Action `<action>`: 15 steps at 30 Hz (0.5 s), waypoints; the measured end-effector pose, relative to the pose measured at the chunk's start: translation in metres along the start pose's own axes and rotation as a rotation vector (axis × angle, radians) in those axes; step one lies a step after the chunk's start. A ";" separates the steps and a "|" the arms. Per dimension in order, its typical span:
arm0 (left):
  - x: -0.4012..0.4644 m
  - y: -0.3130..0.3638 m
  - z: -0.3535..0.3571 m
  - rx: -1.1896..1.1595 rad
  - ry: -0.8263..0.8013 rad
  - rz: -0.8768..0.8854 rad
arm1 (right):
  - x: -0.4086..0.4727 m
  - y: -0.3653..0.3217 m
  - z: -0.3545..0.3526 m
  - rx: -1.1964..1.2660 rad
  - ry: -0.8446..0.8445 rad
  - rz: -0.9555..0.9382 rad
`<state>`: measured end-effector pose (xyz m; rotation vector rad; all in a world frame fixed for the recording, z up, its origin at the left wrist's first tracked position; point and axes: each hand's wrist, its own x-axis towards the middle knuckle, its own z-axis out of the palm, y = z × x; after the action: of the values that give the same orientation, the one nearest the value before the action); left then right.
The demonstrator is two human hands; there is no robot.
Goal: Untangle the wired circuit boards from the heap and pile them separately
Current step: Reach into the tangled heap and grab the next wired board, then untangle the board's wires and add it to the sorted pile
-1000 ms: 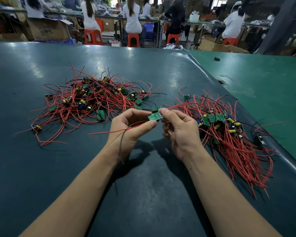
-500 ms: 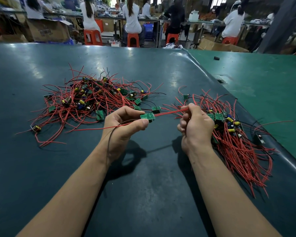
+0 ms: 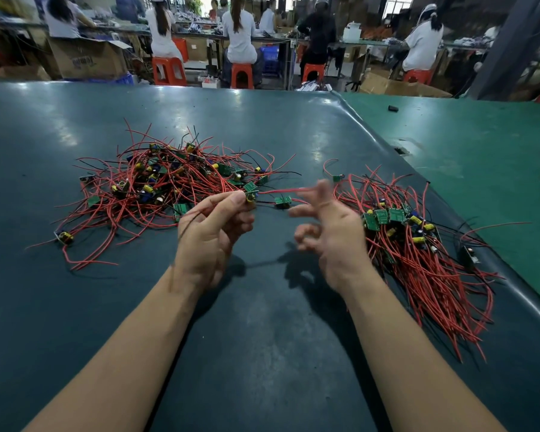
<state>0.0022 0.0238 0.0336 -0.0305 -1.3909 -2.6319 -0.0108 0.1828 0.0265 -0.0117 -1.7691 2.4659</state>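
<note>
A tangled heap (image 3: 169, 182) of red-wired green circuit boards lies at the left of the dark table (image 3: 262, 338). A separate pile (image 3: 418, 260), its wires lying roughly parallel, sits at the right. My left hand (image 3: 209, 238) pinches one small green board (image 3: 250, 189) between thumb and fingers, just above the table. Its red wire (image 3: 281, 190) runs right to the raised fingers of my right hand (image 3: 334, 235). That hand is blurred, palm towards me, thumb spread away; I cannot tell whether its fingers hold the wire. A thin black wire loops over my left hand.
Another loose board (image 3: 282, 201) lies between my hands. The dark table's raised right edge (image 3: 449, 213) meets a green table (image 3: 480, 151) with a small black object (image 3: 393, 108) on it. Several people sit on red stools (image 3: 169, 70) at benches beyond the far edge.
My right hand let go of the board, gripped its red wire, then turned palm up with fingers spreading. My left hand carried the board slightly left and away.
</note>
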 end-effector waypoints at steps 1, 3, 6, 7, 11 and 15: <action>0.000 0.001 0.001 0.018 -0.001 -0.040 | -0.006 0.005 0.005 -0.106 -0.125 -0.021; -0.002 0.001 0.001 0.083 -0.048 -0.116 | -0.014 0.013 0.015 -0.247 -0.283 -0.112; -0.003 0.001 0.001 0.145 -0.092 -0.162 | -0.017 0.017 0.019 -0.312 -0.276 -0.256; -0.003 0.000 0.001 0.160 -0.084 -0.163 | -0.018 0.017 0.017 -0.340 -0.261 -0.300; -0.002 -0.006 -0.001 0.273 -0.066 -0.121 | -0.016 0.015 0.019 -0.368 0.015 -0.402; 0.003 -0.013 -0.009 0.585 0.089 0.118 | -0.009 0.001 0.012 0.221 0.492 -0.220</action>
<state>-0.0023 0.0232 0.0184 0.0736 -1.9914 -2.0158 -0.0032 0.1699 0.0288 -0.3526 -1.2243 2.2351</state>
